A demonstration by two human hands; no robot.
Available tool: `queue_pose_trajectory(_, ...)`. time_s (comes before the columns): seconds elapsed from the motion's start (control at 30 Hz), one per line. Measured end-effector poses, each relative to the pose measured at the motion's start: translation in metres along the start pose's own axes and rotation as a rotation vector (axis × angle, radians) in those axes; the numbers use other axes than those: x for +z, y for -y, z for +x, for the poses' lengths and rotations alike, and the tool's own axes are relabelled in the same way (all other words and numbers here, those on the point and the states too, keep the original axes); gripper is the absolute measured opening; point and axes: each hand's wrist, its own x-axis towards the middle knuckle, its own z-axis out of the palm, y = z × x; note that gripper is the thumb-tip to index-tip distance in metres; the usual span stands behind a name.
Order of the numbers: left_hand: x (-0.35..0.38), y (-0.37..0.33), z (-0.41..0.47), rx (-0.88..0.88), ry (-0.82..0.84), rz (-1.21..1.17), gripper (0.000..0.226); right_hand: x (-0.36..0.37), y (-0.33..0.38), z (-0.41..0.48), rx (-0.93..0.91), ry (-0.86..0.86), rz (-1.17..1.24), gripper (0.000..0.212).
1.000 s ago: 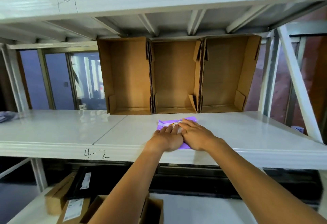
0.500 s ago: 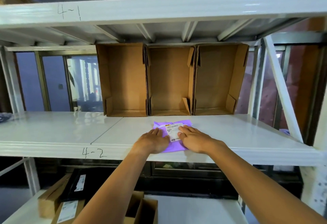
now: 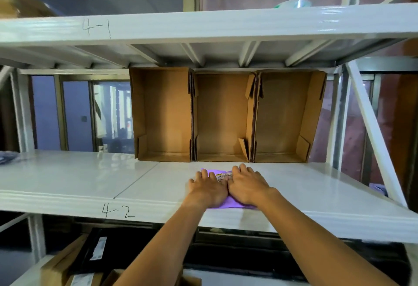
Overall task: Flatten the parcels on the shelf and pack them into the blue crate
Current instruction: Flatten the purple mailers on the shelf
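White shelf (image 3: pixel 67 179) w/ purple parcel (image 3: pixel 228 204), label (image 3: pixel 222 176) up, pressed under left hand (image 3: pixel 207 189) & right hand (image 3: pixel 247 186), fingers straight.

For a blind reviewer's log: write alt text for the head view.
A left hand and a right hand press flat on a purple parcel near the front edge of a white shelf marked 4-2. Three empty cardboard boxes stand behind it, openings facing the camera.

"4-1" handwritten on upper shelf beam (image 3: pixel 203 25); "4-2" on lower shelf edge (image 3: pixel 67 204); parcel label (image 3: pixel 222 176) unreadable
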Motion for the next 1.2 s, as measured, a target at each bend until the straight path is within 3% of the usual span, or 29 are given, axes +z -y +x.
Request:
queue_pose_trajectory(0.07,0.001,-0.001,0.003,0.02,-0.027,0.0,0.066,0.003,-0.001,0.008,-0.046,-0.019,0.023,0.045)
queue_pose_trajectory(0.13,-0.001,0.002,0.003,0.151,-0.069,-0.027,0.058,0.01,-0.005,0.015,-0.104,-0.007,0.11,0.044)
queue_pose_trajectory(0.23,-0.004,0.004,0.006,0.308,0.052,-0.154,0.053,0.017,-0.012,0.022,-0.084,0.048,0.247,0.049)
queue_pose_trajectory(0.37,-0.001,0.009,0.025,0.236,0.178,-0.256,0.059,0.018,-0.016,0.031,-0.039,0.116,0.309,0.049)
queue_pose_trajectory(0.7,0.005,0.01,0.036,0.232,0.143,-0.16,0.06,0.012,-0.013,0.034,0.016,0.157,0.332,0.049)
queue_pose_trajectory(0.87,0.002,0.015,0.032,0.136,0.141,-0.142,0.091,0.012,-0.02,0.03,0.083,0.179,0.305,0.049)
queue_pose_trajectory(1.03,-0.005,0.031,0.026,0.106,0.128,-0.085,0.081,0.013,-0.031,0.024,0.139,0.187,0.329,0.039)
queue_pose_trajectory(1.13,-0.003,0.03,0.025,0.085,0.142,-0.076,0.073,0.015,-0.032,0.02,0.141,0.18,0.355,0.043)
queue_pose_trajectory(1.2,-0.009,0.026,0.023,0.098,0.075,-0.013,0.061,0.012,-0.035,0.017,0.175,0.047,0.456,0.051)
